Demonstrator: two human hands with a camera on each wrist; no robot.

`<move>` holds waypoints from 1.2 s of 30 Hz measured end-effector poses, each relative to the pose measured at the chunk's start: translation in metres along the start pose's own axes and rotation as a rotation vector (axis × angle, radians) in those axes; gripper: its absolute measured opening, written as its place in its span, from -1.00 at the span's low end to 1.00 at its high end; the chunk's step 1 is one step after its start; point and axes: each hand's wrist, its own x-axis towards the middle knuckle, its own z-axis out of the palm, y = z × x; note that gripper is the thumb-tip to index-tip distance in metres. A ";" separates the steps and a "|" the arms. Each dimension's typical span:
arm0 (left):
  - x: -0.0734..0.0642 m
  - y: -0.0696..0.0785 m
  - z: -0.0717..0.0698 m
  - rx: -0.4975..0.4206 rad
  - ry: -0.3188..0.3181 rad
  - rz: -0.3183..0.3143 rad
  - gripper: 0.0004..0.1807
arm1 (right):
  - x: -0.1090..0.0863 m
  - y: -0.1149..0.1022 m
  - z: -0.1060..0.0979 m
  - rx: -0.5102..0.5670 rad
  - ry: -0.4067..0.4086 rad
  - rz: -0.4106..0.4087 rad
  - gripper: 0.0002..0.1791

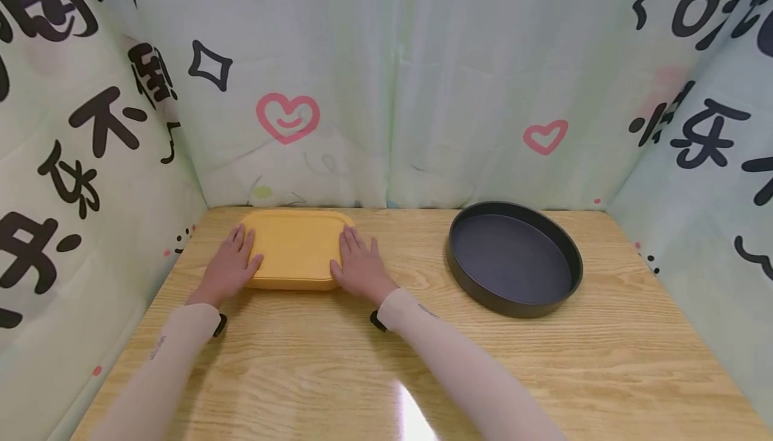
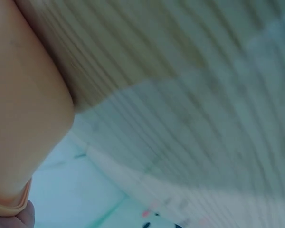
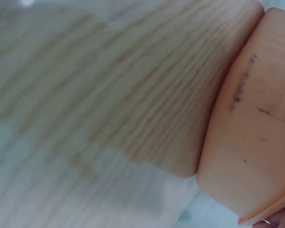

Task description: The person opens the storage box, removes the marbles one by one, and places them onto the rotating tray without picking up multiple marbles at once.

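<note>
A yellow, lidded rectangular box (image 1: 296, 246) with rounded corners lies on the wooden table at the back left. My left hand (image 1: 231, 263) rests on its left edge, fingers fairly straight and the thumb over the top. On the right edge lies my right hand (image 1: 361, 263), its fingers extended along the lid. The left wrist view has the box's smooth side wall (image 2: 28, 95), with fingertips (image 2: 26, 216) at the rim. Dark scuff marks show on the wall (image 3: 251, 123) in the right wrist view, where fingertips (image 3: 280, 218) touch the lid's rim.
A round black pan (image 1: 513, 260) without a visible handle stands to the right of the box. Pale printed curtains (image 1: 392, 92) enclose the table (image 1: 314, 374) at the back and both sides. Light glares off the table near the front.
</note>
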 end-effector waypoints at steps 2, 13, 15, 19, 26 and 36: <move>0.001 0.005 0.002 0.002 -0.004 -0.003 -0.27 | -0.004 0.004 0.000 0.010 -0.006 0.006 -0.30; 0.002 0.031 0.014 0.001 -0.017 -0.024 -0.27 | -0.023 0.026 -0.007 0.030 -0.026 0.027 -0.30; 0.002 0.036 0.015 0.007 -0.010 -0.024 -0.27 | -0.026 0.030 -0.008 0.039 -0.025 0.027 -0.31; 0.003 0.046 0.018 0.017 -0.007 -0.023 -0.26 | -0.030 0.038 -0.009 0.057 -0.020 0.028 -0.31; 0.001 0.063 0.024 0.043 -0.010 -0.032 -0.24 | -0.034 0.051 -0.011 0.072 -0.027 0.042 -0.32; -0.012 0.096 0.032 0.073 -0.019 -0.053 -0.22 | -0.032 0.066 -0.014 0.015 -0.017 0.034 -0.35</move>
